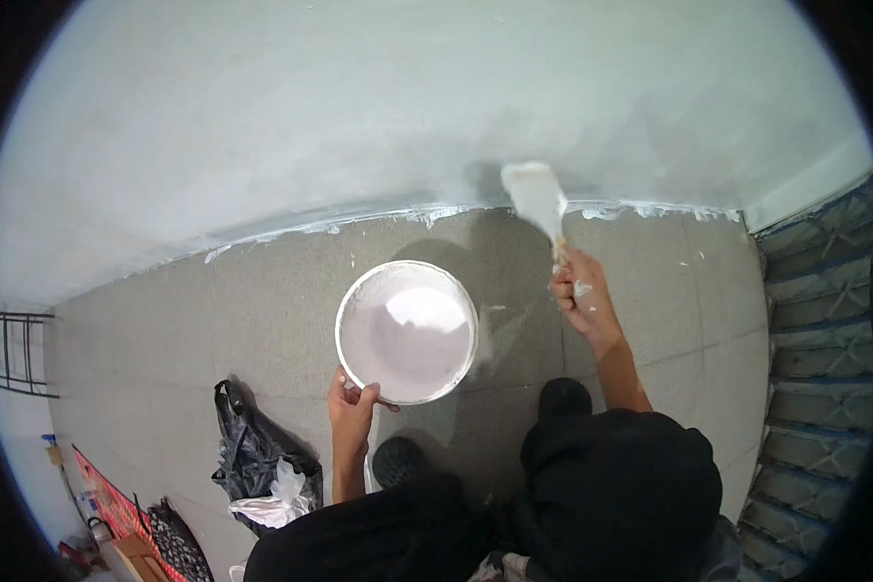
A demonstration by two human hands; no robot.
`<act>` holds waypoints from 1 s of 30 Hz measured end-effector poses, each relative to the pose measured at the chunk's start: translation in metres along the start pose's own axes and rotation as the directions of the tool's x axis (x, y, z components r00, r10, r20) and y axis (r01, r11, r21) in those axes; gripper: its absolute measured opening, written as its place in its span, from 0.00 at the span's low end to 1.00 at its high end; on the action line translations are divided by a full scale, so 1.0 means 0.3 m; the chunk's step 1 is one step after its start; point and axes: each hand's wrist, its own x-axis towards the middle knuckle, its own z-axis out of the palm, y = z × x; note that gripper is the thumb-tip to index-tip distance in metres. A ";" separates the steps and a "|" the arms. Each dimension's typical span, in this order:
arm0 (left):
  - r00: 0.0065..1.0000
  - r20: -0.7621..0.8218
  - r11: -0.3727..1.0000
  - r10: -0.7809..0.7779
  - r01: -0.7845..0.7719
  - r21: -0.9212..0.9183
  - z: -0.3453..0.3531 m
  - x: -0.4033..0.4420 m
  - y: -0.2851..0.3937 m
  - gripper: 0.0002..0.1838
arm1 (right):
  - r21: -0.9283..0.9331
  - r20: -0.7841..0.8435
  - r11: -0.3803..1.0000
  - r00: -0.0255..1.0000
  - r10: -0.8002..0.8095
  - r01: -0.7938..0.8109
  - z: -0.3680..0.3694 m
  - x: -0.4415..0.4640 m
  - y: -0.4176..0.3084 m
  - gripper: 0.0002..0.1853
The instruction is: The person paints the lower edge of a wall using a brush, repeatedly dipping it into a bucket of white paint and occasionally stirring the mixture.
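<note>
My left hand (352,407) grips the near rim of a round white bucket (343,364), its thumb over the edge. White paint (407,339) fills much of the bucket, with a bright patch of light on its surface. In my right hand (584,291) is a wide paintbrush (535,194), held by its handle and coated in white. The brush head is up near the foot of the wall (436,116); whether it touches the wall I cannot tell. White smears mark the right hand's back.
White smears run along the joint of wall and grey tiled floor (165,320). A black plastic bag (247,441) lies left of my feet. A folding metal gate (820,388) stands at the right, a dark metal rack (15,354) at the far left. Red patterned cloth (116,500) lies lower left.
</note>
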 end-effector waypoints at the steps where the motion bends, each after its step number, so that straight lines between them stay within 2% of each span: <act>1: 1.000 -0.001 1.000 -0.001 0.001 -0.001 0.001 0.000 -0.001 0.16 | 0.009 -0.009 0.998 0.998 0.056 -0.056 -0.026 0.024 0.038 0.12; 4: 1.000 0.013 1.000 -0.011 0.011 0.001 -0.004 -0.001 -0.001 0.17 | 0.025 0.031 0.993 0.993 0.114 -0.115 -0.071 0.112 0.144 0.13; 10: 1.000 -0.011 1.000 -0.015 0.016 0.015 0.002 -0.007 0.005 0.19 | 0.123 -0.030 0.980 0.986 0.162 -0.157 -0.072 0.237 0.232 0.12; 13: 1.000 0.007 1.000 -0.017 0.017 0.003 -0.005 -0.004 0.000 0.19 | 0.148 -0.020 0.976 0.987 0.162 -0.157 -0.054 0.283 0.241 0.12; 16: 1.000 0.016 1.000 -0.001 0.001 -0.008 0.002 -0.004 0.002 0.20 | 0.281 0.104 0.941 0.981 0.166 -0.189 -0.043 0.328 0.248 0.12; 22: 0.999 0.032 1.000 0.001 -0.001 -0.016 -0.003 -0.001 -0.001 0.20 | 0.358 0.073 0.907 0.975 0.208 -0.221 0.019 0.350 0.156 0.11; 25: 0.999 0.048 0.999 0.011 -0.009 -0.040 -0.009 0.003 -0.011 0.20 | 0.264 0.077 0.942 0.978 0.196 -0.209 0.094 0.244 0.013 0.09; 30: 0.998 0.053 1.000 -0.017 0.016 0.014 -0.010 0.001 -0.001 0.20 | 0.153 0.083 0.987 0.996 0.027 -0.039 0.171 0.074 -0.139 0.11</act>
